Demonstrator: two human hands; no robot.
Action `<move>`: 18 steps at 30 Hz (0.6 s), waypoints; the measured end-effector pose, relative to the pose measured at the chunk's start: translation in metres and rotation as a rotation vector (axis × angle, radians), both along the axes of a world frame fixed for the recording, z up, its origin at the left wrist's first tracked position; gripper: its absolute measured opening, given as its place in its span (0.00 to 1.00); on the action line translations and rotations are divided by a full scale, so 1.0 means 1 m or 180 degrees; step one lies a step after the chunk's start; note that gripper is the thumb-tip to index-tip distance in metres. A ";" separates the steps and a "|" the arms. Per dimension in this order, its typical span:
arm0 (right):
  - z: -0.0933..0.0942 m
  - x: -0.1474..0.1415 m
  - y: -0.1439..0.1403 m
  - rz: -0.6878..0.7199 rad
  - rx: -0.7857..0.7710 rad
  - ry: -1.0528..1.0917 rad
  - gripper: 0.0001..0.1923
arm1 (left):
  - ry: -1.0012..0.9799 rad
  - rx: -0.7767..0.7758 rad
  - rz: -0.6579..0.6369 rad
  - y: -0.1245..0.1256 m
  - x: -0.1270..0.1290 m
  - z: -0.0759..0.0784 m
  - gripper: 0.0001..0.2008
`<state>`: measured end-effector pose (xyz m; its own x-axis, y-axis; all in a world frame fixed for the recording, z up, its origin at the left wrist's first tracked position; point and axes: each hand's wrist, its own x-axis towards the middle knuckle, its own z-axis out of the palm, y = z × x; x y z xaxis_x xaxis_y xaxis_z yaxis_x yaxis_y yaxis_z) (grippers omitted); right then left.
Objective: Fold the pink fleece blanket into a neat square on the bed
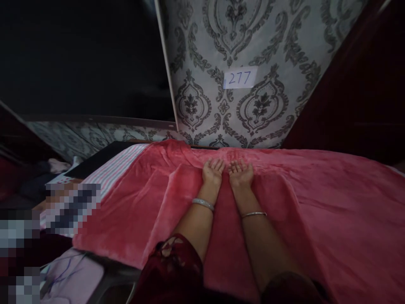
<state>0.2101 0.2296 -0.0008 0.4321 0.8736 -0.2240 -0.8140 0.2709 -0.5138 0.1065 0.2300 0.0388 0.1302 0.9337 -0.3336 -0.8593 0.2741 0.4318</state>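
While both arms stretch forward from the near edge, the left hand (212, 172) and the right hand (241, 173) lie side by side, palms turned up, on the pink fleece blanket (316, 211). Their fingers are loosely spread and slightly curled, pinching nothing; only the backs of the hands rest on the fabric, and the two hands sit just beside each other, almost touching at the inner edges. A broad silver bangle (203, 204) circles the left wrist and a thin bangle (253, 214) the right. A dark red embroidered sleeve (171, 270) covers the left upper arm at the near edge.

The blanket spreads across most of the bed, from the near edge to the far wall, with soft folds running toward the hands. At its left side a striped sheet (110, 171) shows from under it. Further left the view is dim and cluttered, and part of it is pixelated.

Behind the bed, the far wall carries grey damask wallpaper (268, 42), with a small paper label reading 277 (239, 78) stuck on it above the hands. Dark surfaces flank the wallpaper on the left and right.
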 end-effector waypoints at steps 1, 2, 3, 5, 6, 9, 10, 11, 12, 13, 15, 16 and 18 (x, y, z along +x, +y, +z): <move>0.001 0.000 -0.001 0.0022 0.0002 0.0017 0.15 | -0.0024 -0.0029 0.0016 -0.001 0.000 0.001 0.13; 0.003 -0.001 -0.002 0.0036 -0.0016 0.0053 0.15 | -0.0036 -0.0071 0.0038 -0.002 0.000 0.003 0.14; 0.006 -0.001 -0.003 0.0042 -0.0052 0.0113 0.15 | -0.0039 -0.0104 0.0068 -0.002 0.000 0.005 0.15; 0.013 -0.003 -0.007 0.0036 -0.0154 0.0280 0.15 | 0.0010 -0.0139 0.0183 -0.003 -0.001 0.009 0.16; 0.017 -0.003 -0.010 0.0032 -0.0195 0.0368 0.15 | 0.0065 -0.0130 0.0282 -0.003 -0.001 0.011 0.16; 0.028 -0.006 -0.017 0.0071 -0.0198 0.0541 0.16 | 0.0233 -0.0071 0.0596 -0.001 -0.006 0.020 0.14; 0.031 -0.007 -0.019 0.0084 -0.0190 0.0556 0.16 | 0.0261 -0.0066 0.0672 0.000 -0.010 0.024 0.14; 0.034 -0.009 -0.021 0.0086 -0.0196 0.0556 0.16 | 0.0270 -0.0066 0.0725 0.002 -0.015 0.028 0.14; 0.037 -0.011 -0.022 0.0074 -0.0223 0.0543 0.16 | 0.0270 -0.0076 0.0758 0.004 -0.022 0.032 0.14; 0.041 -0.013 -0.023 0.0058 -0.0271 0.0517 0.16 | 0.0274 -0.0086 0.0790 0.006 -0.030 0.036 0.15; 0.052 -0.014 -0.024 0.0057 -0.0376 0.0430 0.17 | 0.0302 -0.0112 0.0855 0.010 -0.050 0.045 0.16; 0.059 -0.012 -0.024 0.0078 -0.0397 0.0385 0.17 | 0.0326 -0.0121 0.0891 0.013 -0.060 0.049 0.17; 0.074 -0.001 -0.025 0.0125 -0.0316 0.0307 0.18 | 0.0390 -0.0118 0.0970 0.018 -0.079 0.056 0.18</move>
<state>0.2089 0.2049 0.0731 0.3704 0.8608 -0.3491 -0.8699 0.1896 -0.4554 0.0277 0.2476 0.0950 -0.1965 0.9104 -0.3642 -0.8465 0.0299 0.5315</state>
